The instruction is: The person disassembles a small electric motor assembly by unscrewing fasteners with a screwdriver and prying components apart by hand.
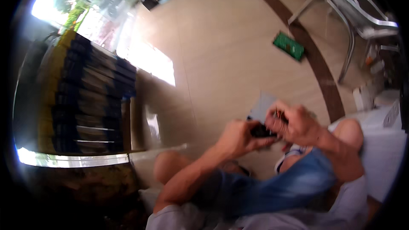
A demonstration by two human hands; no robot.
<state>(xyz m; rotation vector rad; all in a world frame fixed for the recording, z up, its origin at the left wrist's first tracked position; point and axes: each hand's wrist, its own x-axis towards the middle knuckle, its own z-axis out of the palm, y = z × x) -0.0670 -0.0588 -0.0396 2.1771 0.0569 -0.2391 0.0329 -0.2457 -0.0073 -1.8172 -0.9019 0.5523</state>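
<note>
My left hand [243,138] is closed around a small black object [260,131], held above my lap; blur hides its exact kind. Close against it, my right hand [294,123] has its fingers curled in a pinch at the object's right end. Small reddish and dark bits [279,115] show between those fingers, too smeared to name. Just beyond both hands a pale grey flat piece [263,104] sticks out; whether I hold it or it lies behind, I cannot tell.
A green rectangular piece like a circuit board [289,46] lies on the tiled floor [213,42]. A metal-framed chair [351,25] stands at the far right. Stacked blue and yellow packages [85,93] fill the left side. A white box-like surface [383,153] is beside my right knee.
</note>
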